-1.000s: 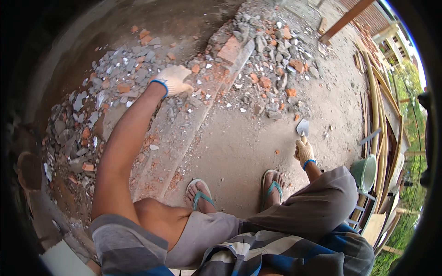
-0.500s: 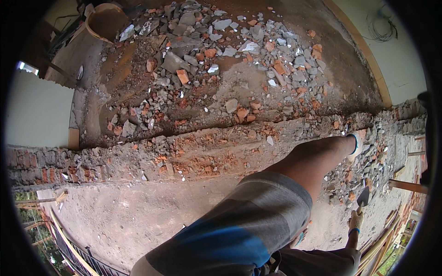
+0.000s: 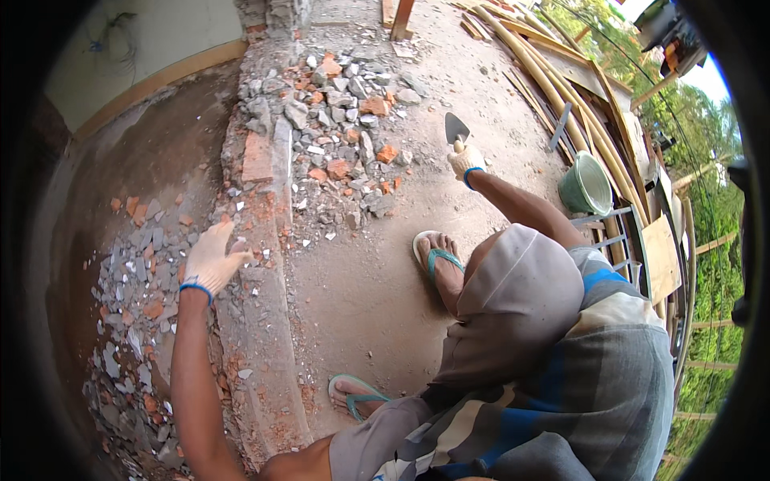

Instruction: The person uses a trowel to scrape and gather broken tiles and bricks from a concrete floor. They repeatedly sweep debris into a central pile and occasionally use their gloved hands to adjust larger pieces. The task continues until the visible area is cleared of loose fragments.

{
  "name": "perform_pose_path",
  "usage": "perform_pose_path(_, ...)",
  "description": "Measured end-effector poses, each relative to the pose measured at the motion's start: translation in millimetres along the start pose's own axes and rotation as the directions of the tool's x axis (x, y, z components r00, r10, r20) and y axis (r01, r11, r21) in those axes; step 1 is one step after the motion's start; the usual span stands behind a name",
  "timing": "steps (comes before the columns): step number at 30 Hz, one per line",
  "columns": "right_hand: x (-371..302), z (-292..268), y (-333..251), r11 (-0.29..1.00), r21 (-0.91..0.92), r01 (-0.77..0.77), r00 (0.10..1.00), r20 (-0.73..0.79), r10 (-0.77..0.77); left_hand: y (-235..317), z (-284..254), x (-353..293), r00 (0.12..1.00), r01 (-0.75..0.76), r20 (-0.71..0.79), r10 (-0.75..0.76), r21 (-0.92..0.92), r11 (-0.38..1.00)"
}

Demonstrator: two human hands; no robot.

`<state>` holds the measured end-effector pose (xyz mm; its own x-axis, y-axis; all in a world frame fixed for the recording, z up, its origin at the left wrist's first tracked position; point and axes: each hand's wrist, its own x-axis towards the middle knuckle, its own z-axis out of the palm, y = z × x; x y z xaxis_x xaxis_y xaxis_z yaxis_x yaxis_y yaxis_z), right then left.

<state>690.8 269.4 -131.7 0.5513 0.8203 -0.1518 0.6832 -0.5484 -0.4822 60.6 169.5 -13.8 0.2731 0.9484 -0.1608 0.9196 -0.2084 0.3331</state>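
My left hand [image 3: 212,258], in a pale knitted glove with a blue cuff, is held out with its fingers apart and nothing in them. It is over the near side of a rubble heap [image 3: 144,264], beside the broken brick wall base [image 3: 258,321]; whether it touches anything I cannot tell. On the other side, my right hand [image 3: 464,163], gloved alike, is closed round the handle of a pointed trowel [image 3: 456,129]. The trowel's grey blade points away from me, above the dusty ground. Between the hands lies a second heap of broken concrete and brick [image 3: 341,132].
A green bucket [image 3: 585,184] stands at the right, by long bamboo poles [image 3: 553,96] and stacked boards. My sandalled feet [image 3: 439,260] are on the dusty ground. A pale wall [image 3: 160,40] with a coiled cable rises at the far left. A wooden post [image 3: 402,20] stands at the top.
My view has swung round to the right, bringing the bucket and poles into sight. The left hand, earlier low by the rubble along the wall base, is now spread. My right hand still holds the trowel.
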Motion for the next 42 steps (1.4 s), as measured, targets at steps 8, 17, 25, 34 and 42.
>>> perform_pose_path(8,216,9,132,0.785,-0.619,-0.041,0.999,-0.053,0.01,-55,-16,-50,0.94,0.331,0.04,-0.338,0.125,0.935)
perform_pose_path(17,314,44,-21,0.906,-0.17,0.388,0.922,0.055,-0.384,4,-30,30,0.942,0.298,0.093,-0.322,0.207,0.932)
perform_pose_path(25,211,54,-71,0.724,-0.008,0.69,0.703,0.242,-0.668,110,78,204,0.985,-0.133,-0.114,0.128,-0.034,0.991)
perform_pose_path(34,108,40,-66,0.808,0.228,0.544,0.711,0.387,-0.587,215,206,354,0.929,-0.054,-0.356,-0.1,-0.398,0.916)
perform_pose_path(42,51,30,-60,0.88,0.266,0.394,0.698,0.536,-0.475,234,218,361,0.886,0.136,-0.41,-0.217,-0.218,0.966)
